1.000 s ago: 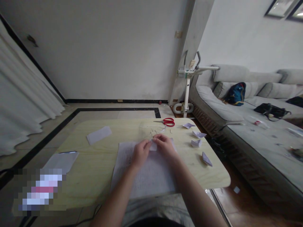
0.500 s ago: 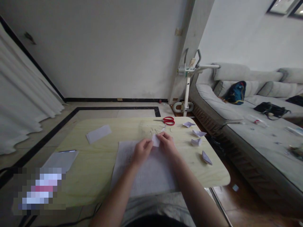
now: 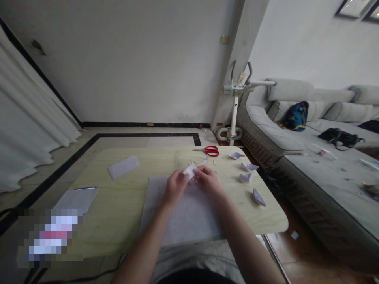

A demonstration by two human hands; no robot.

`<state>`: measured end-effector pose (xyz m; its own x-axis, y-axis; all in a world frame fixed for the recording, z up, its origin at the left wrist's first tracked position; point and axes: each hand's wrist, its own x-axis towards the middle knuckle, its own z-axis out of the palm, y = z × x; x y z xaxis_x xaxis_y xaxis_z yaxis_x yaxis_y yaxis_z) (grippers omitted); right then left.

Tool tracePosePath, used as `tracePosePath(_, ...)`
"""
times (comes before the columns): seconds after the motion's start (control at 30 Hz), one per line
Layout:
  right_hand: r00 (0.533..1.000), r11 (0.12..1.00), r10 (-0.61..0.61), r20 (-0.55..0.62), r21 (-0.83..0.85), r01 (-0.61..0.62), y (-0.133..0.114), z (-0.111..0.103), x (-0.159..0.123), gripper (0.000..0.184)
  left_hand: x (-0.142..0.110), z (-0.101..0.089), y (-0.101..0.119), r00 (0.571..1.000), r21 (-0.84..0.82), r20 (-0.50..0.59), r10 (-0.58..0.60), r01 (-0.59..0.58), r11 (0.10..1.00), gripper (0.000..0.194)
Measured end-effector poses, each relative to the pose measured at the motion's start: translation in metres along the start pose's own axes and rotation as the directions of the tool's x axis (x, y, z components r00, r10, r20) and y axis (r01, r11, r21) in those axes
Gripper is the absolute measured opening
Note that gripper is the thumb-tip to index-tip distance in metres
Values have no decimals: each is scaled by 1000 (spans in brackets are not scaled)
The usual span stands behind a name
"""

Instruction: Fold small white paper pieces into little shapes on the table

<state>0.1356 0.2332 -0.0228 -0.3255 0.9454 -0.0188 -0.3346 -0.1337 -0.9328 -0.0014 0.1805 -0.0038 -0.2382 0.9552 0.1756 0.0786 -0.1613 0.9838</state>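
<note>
Slips of white rectangular paper [image 3: 123, 167] at left. Left hand [image 3: 177, 185] pinches small folded white paper piece [image 3: 189, 170], shared with right hand [image 3: 208, 180], above large whitish sheet [image 3: 191, 221]. Beyond: red-handled metal scissors [image 3: 211, 151]. Right: four pale folded-paper boats [image 3: 246, 178].

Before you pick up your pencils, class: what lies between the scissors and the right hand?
In the head view, pale scraps lie on the table between the scissors and the right hand.

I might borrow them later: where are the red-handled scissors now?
In the head view, the scissors lie near the far edge of the table, right of centre, just beyond some pale scraps.
</note>
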Motion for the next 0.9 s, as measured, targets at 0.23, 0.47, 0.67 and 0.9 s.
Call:
tracePosePath(0.23, 991, 975, -136, -5, -180, 132, 0, 2, 0, 18, 1, 1, -15, 996, 180, -59, 62, -51, 982, 15)
tracePosePath(0.47, 994, 969, -111, -18, -222, 104, -2, -1, -1, 19, 3, 0, -8, 997, 129, -64, 46, -37, 991, 17)
tracePosePath(0.67, 998, 991, -66, 10, -113, 67, -2, 1, -1, 22, 4, -2, -10, 995, 204, -42, 88, -78, 976, 21)
tracePosePath(0.9, 998, 988, -67, -3, -138, 65, -8, 4, -4, 17, 1, -2, -14, 985, 248, -24, 169, -158, 956, 19)
